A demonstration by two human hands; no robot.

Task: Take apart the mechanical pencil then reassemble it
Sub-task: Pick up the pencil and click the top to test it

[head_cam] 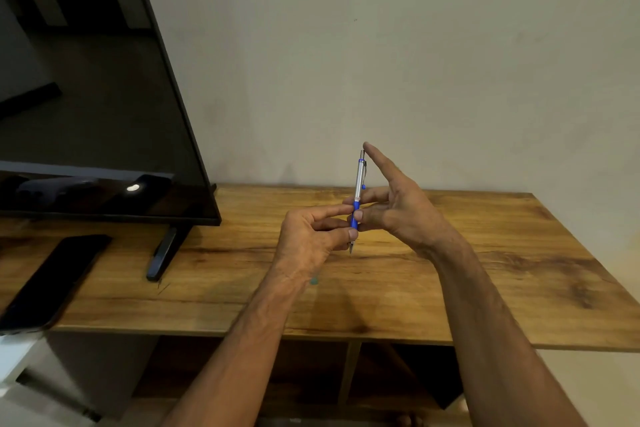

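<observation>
Silver-and-blue mechanical pencil [359, 184] looks whole above the wooden desk [485, 270], pinched by fingers of the left hand [311, 236] and right hand [398, 208]; dismantling and reassembly seemingly remain.

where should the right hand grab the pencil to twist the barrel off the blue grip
Pinch the silver barrel just above the blue grip, coming in from the right with the right hand. The mechanical pencil stands nearly upright, tip down, and the left hand pinches the blue grip from the left, leaving the round barrel bare; that likely gives the best twist.
</observation>
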